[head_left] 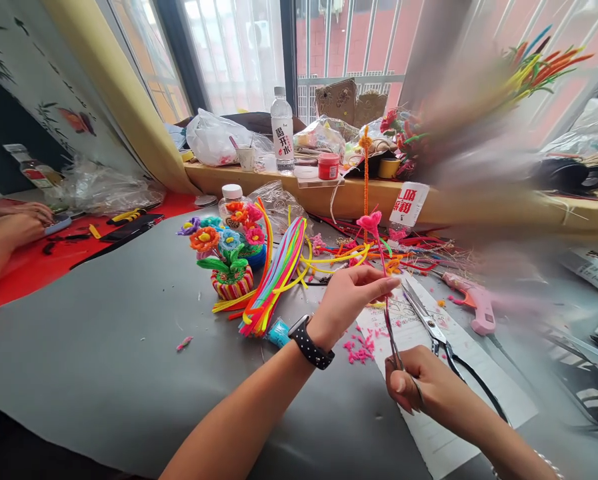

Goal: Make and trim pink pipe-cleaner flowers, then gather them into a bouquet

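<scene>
My left hand [349, 297], with a black watch strap on the wrist, pinches the stem of a pink pipe-cleaner flower [369, 223] and holds it upright. Just below, my right hand [419, 381] grips small scissors [393, 340], whose blades point up at the stem under my left fingers. I cannot tell whether the blades touch it. Pink fuzz clippings [361, 348] lie on the table beneath. Larger scissors [433, 328] rest on a written sheet of paper [453, 427] beside my right hand.
A bundle of coloured pipe cleaners [281, 277] and a striped pot of fuzzy flowers [233, 285] stand left of my hands. At right lies a pink glue gun [473, 303]. Bottles, bags and a red jar [328, 167] line the sill. Another person's hand [21, 223] is at far left.
</scene>
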Demonstrator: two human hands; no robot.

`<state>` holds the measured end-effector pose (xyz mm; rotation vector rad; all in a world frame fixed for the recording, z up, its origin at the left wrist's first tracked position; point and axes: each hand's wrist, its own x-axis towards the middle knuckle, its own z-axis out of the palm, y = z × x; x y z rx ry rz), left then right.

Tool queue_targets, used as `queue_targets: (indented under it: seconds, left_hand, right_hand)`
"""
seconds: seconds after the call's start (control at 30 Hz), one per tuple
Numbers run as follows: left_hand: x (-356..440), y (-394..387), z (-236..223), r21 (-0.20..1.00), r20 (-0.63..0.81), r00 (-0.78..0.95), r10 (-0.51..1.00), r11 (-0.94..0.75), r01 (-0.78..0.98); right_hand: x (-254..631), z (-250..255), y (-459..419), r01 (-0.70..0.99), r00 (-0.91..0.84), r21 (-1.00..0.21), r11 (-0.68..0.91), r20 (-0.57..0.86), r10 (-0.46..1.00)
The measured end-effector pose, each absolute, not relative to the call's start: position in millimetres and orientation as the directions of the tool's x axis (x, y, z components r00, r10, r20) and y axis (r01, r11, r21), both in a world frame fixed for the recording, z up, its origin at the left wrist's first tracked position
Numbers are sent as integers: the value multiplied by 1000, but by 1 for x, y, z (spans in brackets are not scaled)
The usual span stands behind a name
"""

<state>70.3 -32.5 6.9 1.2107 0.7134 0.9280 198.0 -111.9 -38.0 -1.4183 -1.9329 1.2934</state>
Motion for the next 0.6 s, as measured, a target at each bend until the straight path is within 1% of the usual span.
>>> queue_targets:
  seconds: [0.17, 0.4, 0.5, 0.6]
  left_hand:
    - [71, -32, 6, 966, 11, 423, 906, 99, -239]
    - [71, -33, 4, 960, 12, 433, 901, 110, -256]
    - [71, -32, 4, 958, 20, 431, 902, 105, -266]
    - [70, -30, 4, 961, 40, 419, 907, 80, -264]
  right_hand:
    - [198, -42, -110, 486, -378, -873, 29, -180, 908]
    - [199, -46, -109, 472, -315, -881, -35, -206, 926]
    - [201, -47, -108, 481, -318, -877, -24, -200, 927]
    - [207, -46, -106, 472, -306, -881, 13, -150, 940]
